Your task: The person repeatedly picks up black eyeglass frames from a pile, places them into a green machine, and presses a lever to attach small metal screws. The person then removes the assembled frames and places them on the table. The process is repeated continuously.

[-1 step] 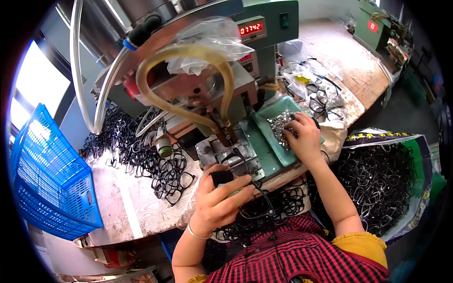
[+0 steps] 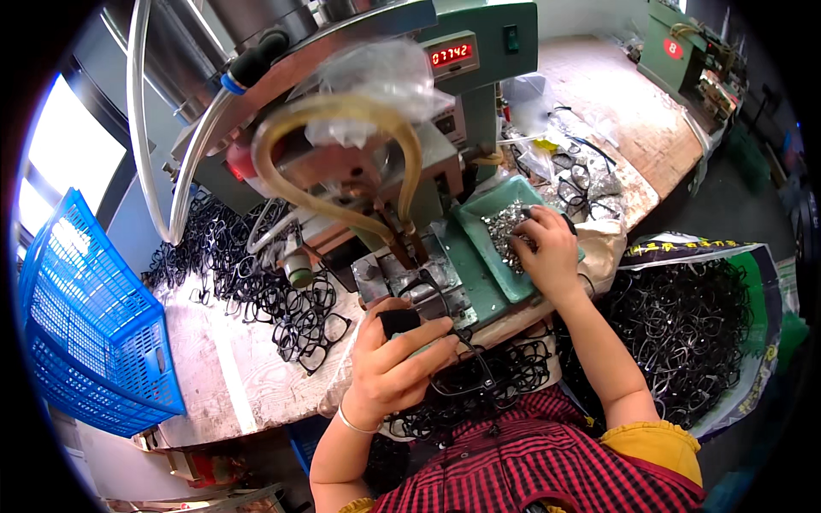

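My left hand (image 2: 398, 355) is closed on a black eyeglass frame (image 2: 489, 382), with black bands around its fingers. Part of the frame rests over the metal block (image 2: 402, 278) beneath the copper-coloured electrode tips (image 2: 409, 248) of a machine. The rest of it hangs toward my apron. Over a green tray (image 2: 515, 289), my right hand (image 2: 552, 252) bends its fingers together among small silvery metal pieces (image 2: 505, 224). What sits between those fingertips is too small to make out.
A yellowish hose (image 2: 265, 162) loops above the block. Piles of black eyeglass frames lie on the bench (image 2: 209, 376) at left and over my lap. A blue basket (image 2: 103, 333) stands far left. At right is a sack (image 2: 774, 329) full of black frames.
The hose and the plastic bag on the machine look shaken and blurred. Both hands keep nearly the same places; the view has shifted slightly.
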Demonstrator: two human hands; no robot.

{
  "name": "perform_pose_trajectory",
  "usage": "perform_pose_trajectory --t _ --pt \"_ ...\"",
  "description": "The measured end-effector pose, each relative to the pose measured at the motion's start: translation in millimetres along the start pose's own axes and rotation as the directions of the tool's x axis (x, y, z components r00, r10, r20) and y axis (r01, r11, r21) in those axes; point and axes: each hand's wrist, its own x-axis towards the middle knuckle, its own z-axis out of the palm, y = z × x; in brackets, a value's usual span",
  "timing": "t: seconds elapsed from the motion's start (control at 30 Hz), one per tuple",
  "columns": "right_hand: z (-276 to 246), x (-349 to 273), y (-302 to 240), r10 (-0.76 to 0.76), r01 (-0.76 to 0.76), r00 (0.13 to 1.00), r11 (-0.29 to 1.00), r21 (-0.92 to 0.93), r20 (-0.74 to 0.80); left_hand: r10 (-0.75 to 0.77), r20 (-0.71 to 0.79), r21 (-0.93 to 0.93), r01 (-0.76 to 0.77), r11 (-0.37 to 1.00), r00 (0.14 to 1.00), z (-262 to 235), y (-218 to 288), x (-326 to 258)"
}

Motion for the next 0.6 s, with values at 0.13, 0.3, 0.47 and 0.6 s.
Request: perform_pose_trajectory --t 0.13,0.3,0.47,0.6 --pt "11.9 10.3 -11.8 -0.223 0.227 0.971 0.973 -0.049 0.082 0.015 0.007 0.018 -0.015 1.0 1.0 -0.3 -4.1 -7.8" --pt "20.2 20.7 -0.4 -0.193 0.195 0.981 0.978 -0.072 0.03 -0.124 0.015 0.1 0.122 0.987 0.992 -3.7 25.5 -24.0" --pt "0.6 12.8 -1.7 -0.104 0.111 0.991 0.99 0.084 -0.08 -0.251 -0.456 0.429 0.458 0.779 0.854 -56.3 29.4 -88.9" --pt "-2.7 19.3 -11.7 -0.035 0.051 0.996 0.98 0.194 -0.085 -0.417 -0.586 0.41 0.698 0.586 0.694 -132.1 -12.2 -92.7"
